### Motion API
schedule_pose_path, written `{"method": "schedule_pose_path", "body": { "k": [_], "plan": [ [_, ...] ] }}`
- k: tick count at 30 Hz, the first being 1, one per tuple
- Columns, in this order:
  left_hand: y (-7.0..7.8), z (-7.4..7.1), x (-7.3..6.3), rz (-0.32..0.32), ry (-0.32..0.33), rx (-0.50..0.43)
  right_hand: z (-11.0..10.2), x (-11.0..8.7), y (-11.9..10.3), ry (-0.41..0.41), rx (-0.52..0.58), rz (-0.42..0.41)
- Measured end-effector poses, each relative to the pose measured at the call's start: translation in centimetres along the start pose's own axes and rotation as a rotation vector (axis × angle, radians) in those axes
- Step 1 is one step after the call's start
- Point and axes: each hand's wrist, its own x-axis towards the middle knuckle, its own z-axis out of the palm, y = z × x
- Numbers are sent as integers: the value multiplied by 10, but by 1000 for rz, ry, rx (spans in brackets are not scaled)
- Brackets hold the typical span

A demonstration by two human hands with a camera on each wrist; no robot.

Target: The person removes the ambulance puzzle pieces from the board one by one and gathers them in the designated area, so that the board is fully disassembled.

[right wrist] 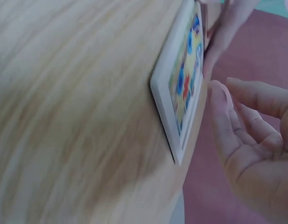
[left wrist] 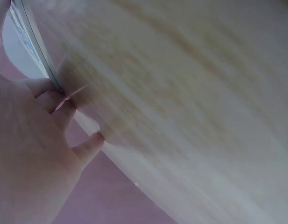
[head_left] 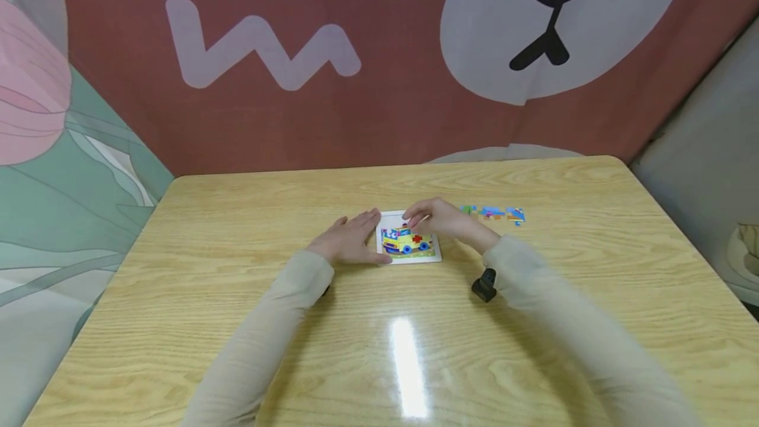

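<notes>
A white-framed jigsaw puzzle point(head_left: 409, 242) lies flat on the table, its pieces picturing a yellow ambulance with a red cross. Along the top of its tray runs a plain whitish strip. My left hand point(head_left: 354, 240) rests at the frame's left side, fingers by the upper corner and thumb on the lower one. Over the upper right of the puzzle is my right hand point(head_left: 441, 217), fingers loosely bent. In the right wrist view a gap shows between its thumb and fingertips point(right wrist: 221, 93), with nothing seen between them, beside the puzzle frame point(right wrist: 165, 93).
Several loose jigsaw pieces point(head_left: 492, 212) in blue, green and orange lie right of the puzzle, partly behind my right hand. A wooden table point(head_left: 237, 216) carries everything. Behind it hangs a reddish-brown printed cloth point(head_left: 391, 117).
</notes>
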Motion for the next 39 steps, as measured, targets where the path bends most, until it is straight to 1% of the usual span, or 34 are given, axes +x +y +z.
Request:
{"method": "schedule_pose_path", "body": {
  "k": [5, 11, 15, 21, 28, 33, 36, 39],
  "plan": [
    [-2, 0, 1, 7, -11, -25, 10, 7, -3, -22, -4, -16],
    [-3, 0, 1, 15, -13, -46, 18, 11, -7, -44, -1, 2],
    [-2, 1, 0, 25, -18, -61, 24, 14, -10, -40, -41, 4],
    [-1, 0, -2, 30, -31, -74, 31, 23, -6, -17, -136, 15],
    [-2, 1, -1, 23, -34, -63, 35, 25, -5, -7, -177, -45],
    [-3, 2, -1, 22, -38, -67, 37, 23, -7, 17, -273, -85],
    [-3, 1, -1, 22, -37, -63, 37, 22, -8, 31, -302, -95],
    [-2, 1, -1, 25, -36, -56, 37, 21, -9, 39, -307, -95]
  ]
}}
